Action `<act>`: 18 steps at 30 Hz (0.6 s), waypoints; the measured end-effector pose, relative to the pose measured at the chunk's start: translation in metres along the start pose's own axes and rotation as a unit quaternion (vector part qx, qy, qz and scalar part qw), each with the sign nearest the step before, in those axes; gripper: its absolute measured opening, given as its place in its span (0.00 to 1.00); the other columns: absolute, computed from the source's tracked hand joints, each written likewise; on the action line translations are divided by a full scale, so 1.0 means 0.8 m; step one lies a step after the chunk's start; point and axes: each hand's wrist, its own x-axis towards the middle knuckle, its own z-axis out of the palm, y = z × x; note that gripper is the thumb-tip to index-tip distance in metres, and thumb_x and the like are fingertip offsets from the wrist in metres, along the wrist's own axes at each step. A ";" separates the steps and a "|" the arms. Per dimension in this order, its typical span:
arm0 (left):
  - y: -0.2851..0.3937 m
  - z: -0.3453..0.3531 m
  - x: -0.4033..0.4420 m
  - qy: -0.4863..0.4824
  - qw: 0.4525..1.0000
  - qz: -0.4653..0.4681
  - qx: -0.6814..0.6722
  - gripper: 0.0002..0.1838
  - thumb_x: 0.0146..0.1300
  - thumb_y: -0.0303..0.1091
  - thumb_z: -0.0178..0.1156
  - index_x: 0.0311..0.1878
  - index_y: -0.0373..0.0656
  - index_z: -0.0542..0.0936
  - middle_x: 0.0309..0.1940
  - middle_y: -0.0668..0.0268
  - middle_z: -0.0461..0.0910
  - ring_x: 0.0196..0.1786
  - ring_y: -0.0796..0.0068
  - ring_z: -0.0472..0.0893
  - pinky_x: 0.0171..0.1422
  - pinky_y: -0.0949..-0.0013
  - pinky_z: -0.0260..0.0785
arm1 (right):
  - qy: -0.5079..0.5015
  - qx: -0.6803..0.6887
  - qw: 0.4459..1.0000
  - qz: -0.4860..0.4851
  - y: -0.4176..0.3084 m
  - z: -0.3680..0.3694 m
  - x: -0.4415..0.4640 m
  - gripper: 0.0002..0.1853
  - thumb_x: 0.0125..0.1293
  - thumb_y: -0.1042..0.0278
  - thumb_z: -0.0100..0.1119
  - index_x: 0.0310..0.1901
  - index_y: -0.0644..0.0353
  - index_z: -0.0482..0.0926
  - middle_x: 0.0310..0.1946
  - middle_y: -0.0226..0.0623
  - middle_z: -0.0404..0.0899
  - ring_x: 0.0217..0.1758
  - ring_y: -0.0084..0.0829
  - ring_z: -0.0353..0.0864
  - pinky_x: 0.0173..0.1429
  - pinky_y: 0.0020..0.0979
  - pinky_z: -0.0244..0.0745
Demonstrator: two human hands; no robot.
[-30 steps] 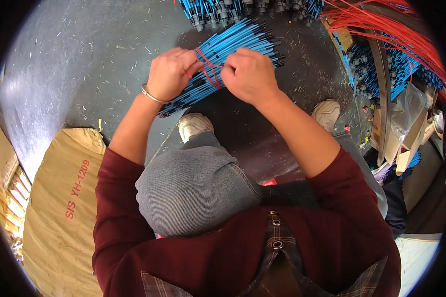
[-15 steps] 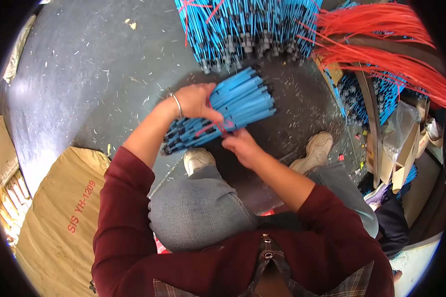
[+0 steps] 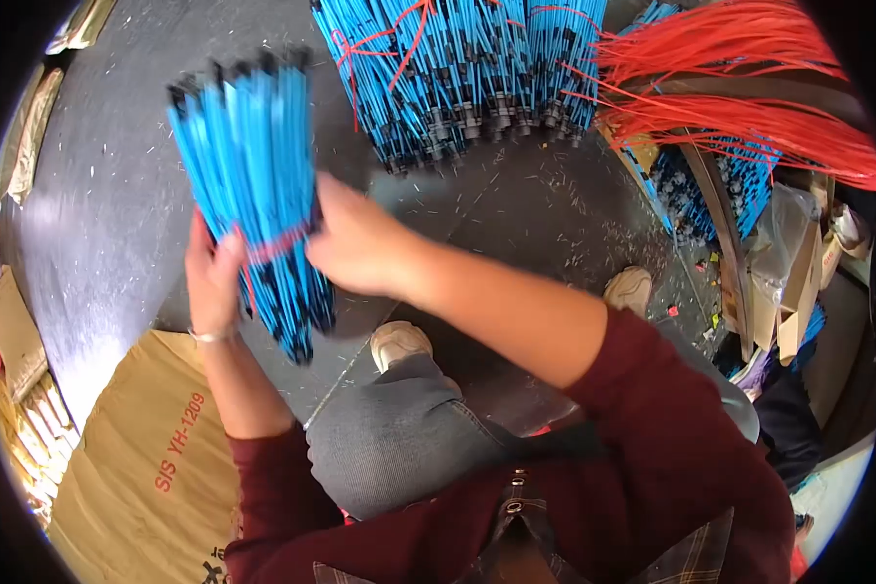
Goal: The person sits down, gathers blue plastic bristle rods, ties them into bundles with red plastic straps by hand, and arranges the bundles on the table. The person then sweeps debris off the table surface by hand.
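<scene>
Between my two hands is a bundle of blue rods with black ends, tied round its lower part with a red plastic strip. It stands tilted, its wide end pointing away from me, blurred by motion. My left hand grips its left side near the strip, thumb across the front. On the right side my right hand is wrapped against the bundle at the same height; its fingertips are hidden behind the rods.
Several similar tied blue bundles lie on the dark floor ahead. Red strips drape over a curved brown bar at the right, above more blue rods and open cardboard boxes. A brown printed sack lies at lower left.
The bundle has moved left and turned from lying sideways near the floor to pointing away from me. Both hands have shifted with it, the right one now on its right side.
</scene>
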 end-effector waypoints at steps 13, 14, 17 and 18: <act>-0.114 0.086 0.191 0.139 0.961 -0.073 0.229 0.54 0.41 0.66 0.62 0.58 0.26 0.60 0.55 0.35 0.63 0.61 0.44 0.63 0.63 0.58 0.56 | -0.073 -0.270 0.946 0.164 -0.011 -0.262 -0.171 0.23 0.47 0.79 0.48 0.50 0.67 0.70 0.46 0.51 0.74 0.47 0.45 0.77 0.52 0.38 0.72; -0.104 0.097 0.188 0.144 0.952 -0.100 0.251 0.57 0.40 0.68 0.61 0.59 0.25 0.57 0.55 0.32 0.60 0.62 0.41 0.59 0.65 0.56 0.54 | -0.060 -0.310 0.931 0.182 -0.024 -0.287 -0.179 0.23 0.48 0.80 0.49 0.50 0.66 0.71 0.46 0.50 0.74 0.47 0.45 0.76 0.52 0.38 0.71; -0.075 0.109 0.180 0.210 0.886 -0.067 0.408 0.52 0.43 0.66 0.61 0.60 0.31 0.58 0.57 0.41 0.62 0.63 0.43 0.58 0.62 0.49 0.53 | -0.021 -0.461 0.885 0.063 -0.058 -0.349 -0.210 0.21 0.49 0.80 0.49 0.49 0.65 0.71 0.46 0.50 0.73 0.49 0.47 0.74 0.54 0.37 0.69; -0.059 0.117 0.168 0.251 0.835 -0.039 0.487 0.50 0.44 0.64 0.61 0.60 0.33 0.60 0.58 0.43 0.62 0.63 0.43 0.58 0.62 0.47 0.54 | 0.003 -0.503 0.863 0.050 -0.069 -0.365 -0.223 0.20 0.50 0.81 0.49 0.49 0.66 0.71 0.46 0.50 0.73 0.50 0.47 0.73 0.55 0.36 0.68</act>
